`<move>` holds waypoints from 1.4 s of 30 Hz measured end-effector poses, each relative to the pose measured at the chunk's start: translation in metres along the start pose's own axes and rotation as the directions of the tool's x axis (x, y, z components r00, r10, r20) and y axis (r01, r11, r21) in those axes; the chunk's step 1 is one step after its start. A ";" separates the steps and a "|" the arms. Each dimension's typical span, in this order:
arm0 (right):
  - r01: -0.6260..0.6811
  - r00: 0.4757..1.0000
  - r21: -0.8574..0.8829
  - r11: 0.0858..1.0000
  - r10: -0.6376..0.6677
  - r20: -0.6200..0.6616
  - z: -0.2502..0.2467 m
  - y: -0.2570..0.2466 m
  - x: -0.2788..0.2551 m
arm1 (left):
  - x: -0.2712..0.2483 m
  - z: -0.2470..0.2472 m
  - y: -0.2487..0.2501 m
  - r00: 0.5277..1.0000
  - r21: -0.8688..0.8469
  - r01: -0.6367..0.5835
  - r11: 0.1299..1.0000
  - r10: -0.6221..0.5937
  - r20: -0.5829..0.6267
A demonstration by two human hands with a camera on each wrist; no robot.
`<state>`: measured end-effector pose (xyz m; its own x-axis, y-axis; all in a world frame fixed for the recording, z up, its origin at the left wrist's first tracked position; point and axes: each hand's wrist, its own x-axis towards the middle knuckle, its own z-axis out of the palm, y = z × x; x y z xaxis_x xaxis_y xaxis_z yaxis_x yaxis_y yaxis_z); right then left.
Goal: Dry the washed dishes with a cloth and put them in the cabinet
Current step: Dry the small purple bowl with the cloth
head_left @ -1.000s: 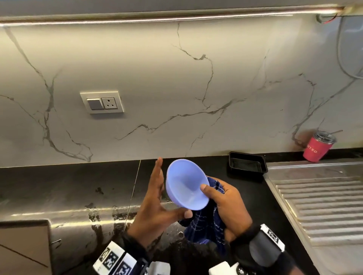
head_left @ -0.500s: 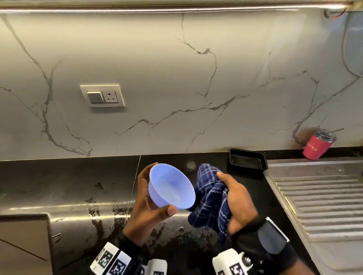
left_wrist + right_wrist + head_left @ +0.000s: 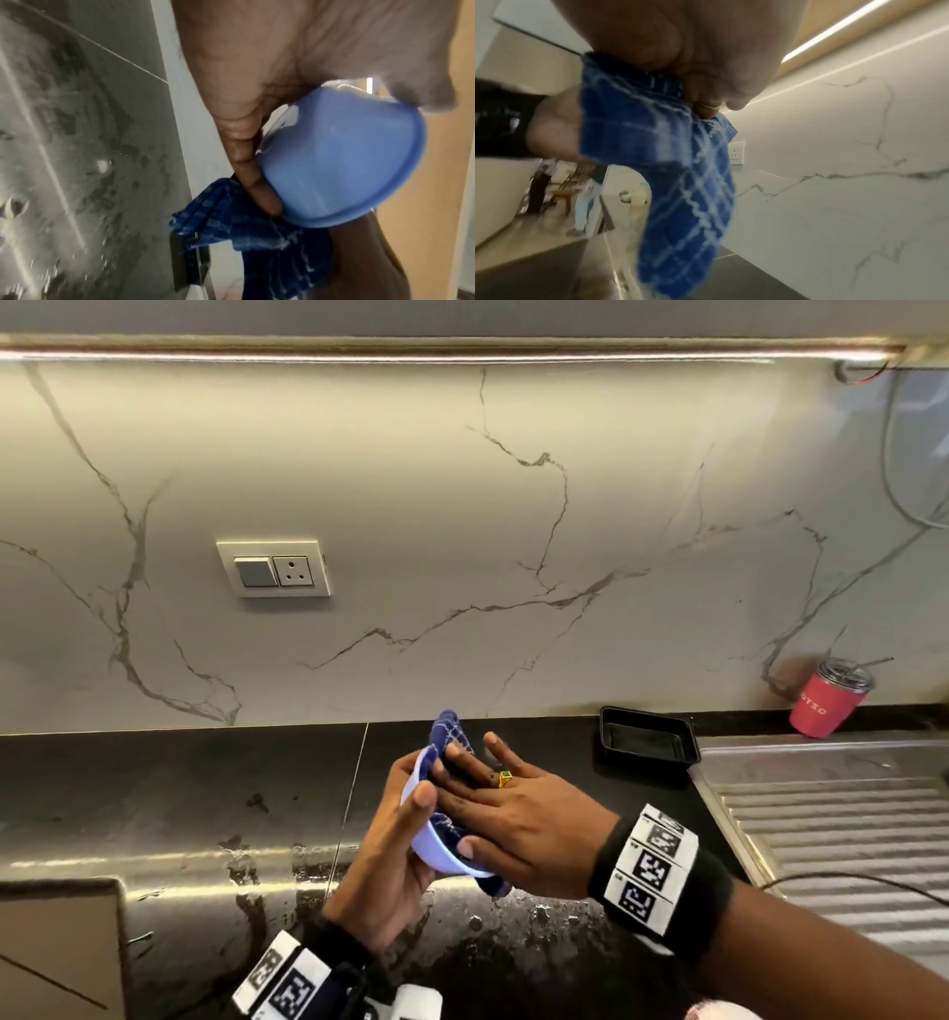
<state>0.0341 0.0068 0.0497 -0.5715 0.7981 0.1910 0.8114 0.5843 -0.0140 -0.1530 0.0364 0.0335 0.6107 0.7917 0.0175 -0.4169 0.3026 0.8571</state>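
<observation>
Left hand (image 3: 382, 860): one, fingers and thumb curled round the single pale-blue round plastic bowl (image 3: 436, 852), above the wet black counter's (image 3: 179, 793) front edge.
Right hand (image 3: 518, 819): one, flat fingers pressing one blue checked cloth (image 3: 449, 729) into the bowl.
Right end: one black rectangular tray (image 3: 647, 742), one ribbed steel drainboard (image 3: 832, 814), one red tumbler (image 3: 829, 698).

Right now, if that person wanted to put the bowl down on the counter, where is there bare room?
The black counter lies bare left of the hands, below the wall socket, though its front edge looks wet. The ribbed drainboard on the right is bare too. It is tighter between the black tray and the red tumbler.
</observation>
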 end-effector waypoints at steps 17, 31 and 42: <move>-0.022 0.945 0.921 0.388 0.310 -0.108 -0.020 -0.041 0.003 | 0.027 -0.001 0.016 0.833 0.522 -0.427 0.738 0.546 -0.091; -0.074 0.941 0.396 0.915 0.196 -0.276 0.005 -0.022 0.002 | 0.019 0.007 0.016 0.914 0.419 -0.280 0.863 0.373 -0.158; 0.186 0.928 -0.191 0.964 -0.236 -0.289 -0.003 -0.012 -0.022 | -0.005 -0.006 0.025 0.965 -0.242 0.261 0.935 -0.261 0.031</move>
<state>0.0372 -0.0177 0.0482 -0.6862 0.5599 0.4643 0.6992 0.6836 0.2091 -0.1704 0.0427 0.0517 0.7190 0.6683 -0.1908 -0.3931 0.6174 0.6814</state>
